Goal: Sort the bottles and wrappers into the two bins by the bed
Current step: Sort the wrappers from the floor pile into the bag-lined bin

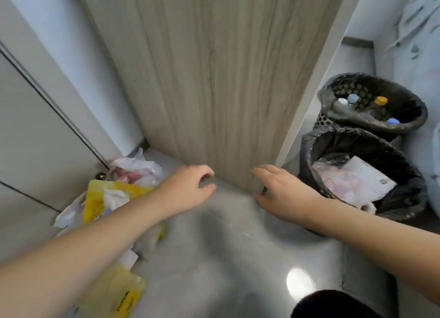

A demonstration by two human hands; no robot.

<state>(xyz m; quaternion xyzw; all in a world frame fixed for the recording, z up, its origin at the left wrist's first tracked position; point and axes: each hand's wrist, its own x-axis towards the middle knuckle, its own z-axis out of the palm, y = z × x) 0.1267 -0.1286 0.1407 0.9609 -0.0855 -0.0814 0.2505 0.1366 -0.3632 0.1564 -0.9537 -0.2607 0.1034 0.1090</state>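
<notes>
— Well, where's the rubbish lying?

— Heaped on the floor (pixel 226 234) at the left: crumpled white wrappers (pixel 135 169) against the wall, and a yellow packet (pixel 104 198) partly under the left forearm.

— And the bins?

— Both lined in black, at the right of the wooden panel (pixel 209 79). The far bin (pixel 371 101) holds bottles; their white, blue and orange caps show. The near bin (pixel 357 170) holds pink-and-white wrappers and paper.

— The hands?

— Left hand (pixel 188 189) and right hand (pixel 278 191) hover over the floor at the panel's foot, fingers loosely curled, holding nothing
</notes>
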